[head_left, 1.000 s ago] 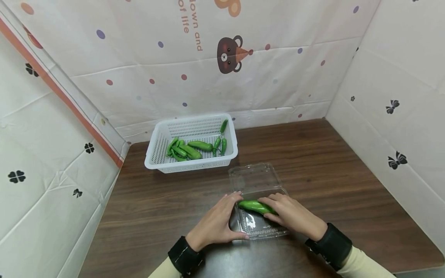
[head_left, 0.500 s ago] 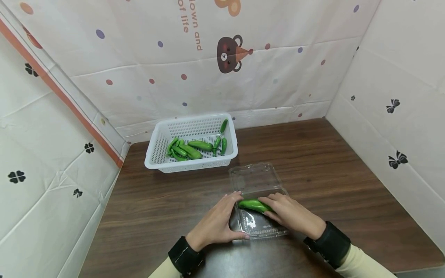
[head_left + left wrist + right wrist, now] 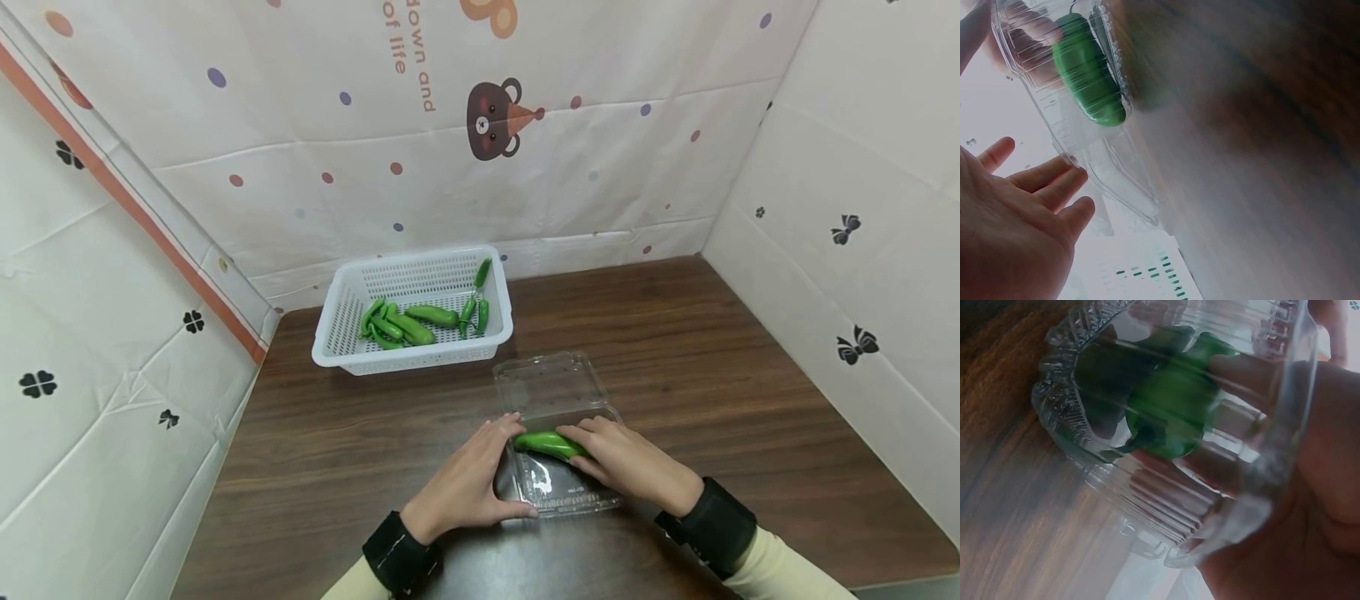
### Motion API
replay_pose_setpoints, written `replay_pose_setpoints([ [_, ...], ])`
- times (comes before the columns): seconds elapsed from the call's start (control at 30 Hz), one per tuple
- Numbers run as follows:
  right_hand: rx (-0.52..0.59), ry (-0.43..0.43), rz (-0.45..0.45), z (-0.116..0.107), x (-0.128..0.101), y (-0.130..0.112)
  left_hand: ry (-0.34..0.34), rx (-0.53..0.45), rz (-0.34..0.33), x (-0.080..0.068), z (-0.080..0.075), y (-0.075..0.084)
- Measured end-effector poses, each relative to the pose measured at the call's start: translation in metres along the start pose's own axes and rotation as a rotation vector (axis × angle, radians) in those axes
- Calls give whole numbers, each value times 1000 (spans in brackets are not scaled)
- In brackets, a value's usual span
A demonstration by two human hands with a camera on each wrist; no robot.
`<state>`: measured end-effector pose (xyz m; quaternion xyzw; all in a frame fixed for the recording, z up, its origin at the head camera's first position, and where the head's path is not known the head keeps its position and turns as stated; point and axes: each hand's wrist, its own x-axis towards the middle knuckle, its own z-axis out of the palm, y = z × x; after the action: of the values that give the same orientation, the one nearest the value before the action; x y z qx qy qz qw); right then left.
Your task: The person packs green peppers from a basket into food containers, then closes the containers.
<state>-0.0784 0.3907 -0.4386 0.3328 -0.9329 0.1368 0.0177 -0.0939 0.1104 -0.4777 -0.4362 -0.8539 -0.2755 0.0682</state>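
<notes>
Far left on the counter (image 3: 360,450), a white basket (image 3: 341,333) is sitting near the back wall, holding a loose pile of green peppers (image 3: 408,321). Nearer the person, the left hand (image 3: 468,483) is resting against the left side of a clear plastic box (image 3: 558,492), fingers fairly straight and spread, thumb lying along the box's near corner; it is steadying the box rather than gripping it. The box is lying open, its hinged lid (image 3: 551,383) folded back flat toward the basket.

Across the far end of the box's tray, a single green pepper (image 3: 547,443) is lying crosswise. The right hand (image 3: 626,462) is holding it from the right, fingers curled over it and pinching it down into the tray.

The pepper looks light, smooth and a little slippery, probably firm enough to stand a gentle pinch; the thick middle seems the safest place to grip. The box looks thin and springy, likely to slide or buckle under pressure, so it is best held by its ribbed rim or side walls.
</notes>
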Motion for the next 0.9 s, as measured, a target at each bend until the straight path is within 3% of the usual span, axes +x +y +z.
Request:
replay_pose_setpoints([
  [0.3,-19,10,-19,-10,3,0,19,-12,-3,-1,-2,-2],
  [0.67,-42,62,-96,-32,20,-6,132,87,-39,1,-19,-12],
  [0.9,-46,210,-150,-51,46,-10,257,135,-124,0,-36,-25],
])
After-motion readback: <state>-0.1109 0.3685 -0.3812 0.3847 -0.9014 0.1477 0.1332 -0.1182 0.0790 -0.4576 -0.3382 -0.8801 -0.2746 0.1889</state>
